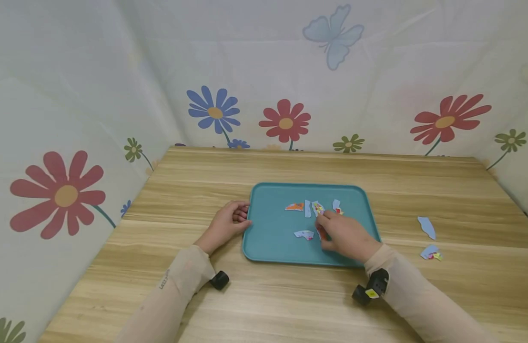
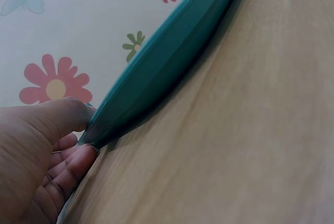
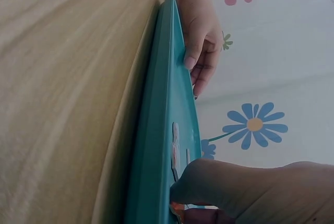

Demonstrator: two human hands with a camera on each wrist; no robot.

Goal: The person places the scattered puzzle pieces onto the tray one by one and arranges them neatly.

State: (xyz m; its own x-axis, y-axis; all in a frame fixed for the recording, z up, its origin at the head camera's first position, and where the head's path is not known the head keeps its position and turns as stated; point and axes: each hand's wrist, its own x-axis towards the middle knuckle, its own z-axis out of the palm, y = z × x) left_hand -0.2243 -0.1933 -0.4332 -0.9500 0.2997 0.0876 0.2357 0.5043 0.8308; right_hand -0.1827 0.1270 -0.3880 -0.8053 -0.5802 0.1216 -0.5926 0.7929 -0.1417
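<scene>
A teal tray [image 1: 268, 247] lies on the wooden table, with several torn pieces of printed paper on it. My left hand [image 1: 227, 224] grips the tray's left rim, thumb at the top edge and fingers curled beside it. Over the tray's right half, my right hand [image 1: 347, 238] pinches an orange-printed paper piece [image 3: 178, 207] between thumb and fingers, mostly hidden by them. Just beyond those fingertips lies a multicoloured scrap [image 1: 317, 208]. Near it are a narrow pale-blue strip [image 1: 308, 208], an orange scrap [image 1: 294, 206], a blue-and-red scrap [image 1: 336, 206] and a pale scrap [image 1: 304, 235].
Right of the tray, a plain light-blue paper piece [image 1: 427, 227] and a blue-and-yellow one [image 1: 431, 252] lie on the table [image 1: 289, 305]. A white flower-print cloth [image 1: 255, 62] hangs behind the table and along its left side.
</scene>
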